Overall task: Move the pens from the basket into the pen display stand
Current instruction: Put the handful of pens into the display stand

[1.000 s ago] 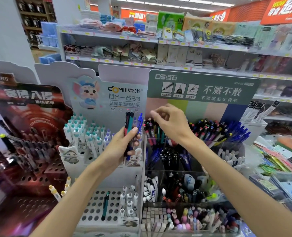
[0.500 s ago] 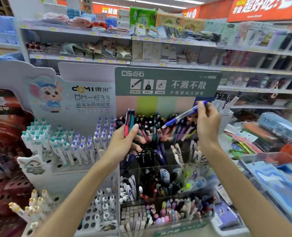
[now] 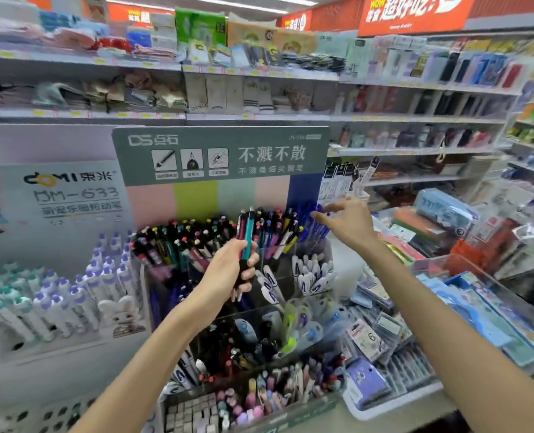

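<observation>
The left hand (image 3: 228, 270) is gripping a small bundle of pens (image 3: 246, 235) upright before the pen display stand (image 3: 218, 157), while the right hand (image 3: 345, 221) — fingers loosely spread, holding nothing I can see — is hovering at the blue pens (image 3: 314, 226) near the stand's right edge. Next, probably: picking another from the bundle — matching its colour.

Your teal and red pens (image 3: 246, 237) upright in left hand (image 3: 228, 273); pen display stand (image 3: 221, 157) packed with slanted pens, blue ones far right.
</observation>
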The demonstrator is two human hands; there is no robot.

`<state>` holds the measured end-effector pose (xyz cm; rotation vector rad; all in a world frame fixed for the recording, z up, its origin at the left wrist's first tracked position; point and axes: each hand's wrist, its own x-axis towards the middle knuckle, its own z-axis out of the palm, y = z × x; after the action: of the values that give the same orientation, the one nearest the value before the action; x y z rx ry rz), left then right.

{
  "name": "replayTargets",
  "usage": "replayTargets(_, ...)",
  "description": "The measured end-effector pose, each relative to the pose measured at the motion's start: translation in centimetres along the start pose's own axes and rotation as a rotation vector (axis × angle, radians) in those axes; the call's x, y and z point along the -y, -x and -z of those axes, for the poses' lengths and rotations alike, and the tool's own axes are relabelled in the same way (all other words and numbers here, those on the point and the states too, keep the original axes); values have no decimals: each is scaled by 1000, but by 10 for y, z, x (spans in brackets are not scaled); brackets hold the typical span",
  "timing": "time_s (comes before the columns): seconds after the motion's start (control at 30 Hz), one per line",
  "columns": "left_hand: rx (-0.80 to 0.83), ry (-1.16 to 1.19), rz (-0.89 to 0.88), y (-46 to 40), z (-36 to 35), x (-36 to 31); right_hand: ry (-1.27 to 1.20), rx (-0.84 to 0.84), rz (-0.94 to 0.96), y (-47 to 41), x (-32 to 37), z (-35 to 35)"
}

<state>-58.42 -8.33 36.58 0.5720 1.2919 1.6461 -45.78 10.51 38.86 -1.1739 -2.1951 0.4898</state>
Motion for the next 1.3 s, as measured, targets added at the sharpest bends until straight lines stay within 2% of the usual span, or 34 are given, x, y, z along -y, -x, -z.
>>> replayTargets(0.17,27,-128,-37,-2,-5,4,162,183,-13,-17,2,9)
replayTargets(0.4,70,-243,-128,8,-12,3,333,241,246,-10,2,5)
replayTargets(0.47,76,-273,-148,8,-11,1,148,165,193,-4,6,9)
replayTargets(0.53,84,-324,-159,7,-10,1,-108,-76,128,9,18,13)
replayTargets(0.57,88,-345,-160,7,-9,2,-219,-112,117,17,27,13)
replayTargets(0.6,91,-365,-173,5,-9,1,-311,-43,124,25,38,15)
replayTargets(0.67,86,-375,-192,2,-10,1,-447,240,131,39,56,11)
replayTargets(0.73,75,-404,-229,1,-12,0,-540,360,131,46,64,6)
replayTargets(0.8,55,-447,-286,1,-11,-5,-611,367,124,46,67,8)
replayTargets(0.87,-32,-559,-388,0,-5,-13,-682,351,98,44,69,12)
replayTargets(0.93,-115,-621,-478,0,4,-26,-770,273,48,42,68,16)
replayTargets(1.0,-126,-625,-554,2,15,-39,-836,187,-7,40,65,18)
replayTargets(1.3,-225,-941,-860,-19,22,-40,-779,111,-68,35,47,18)
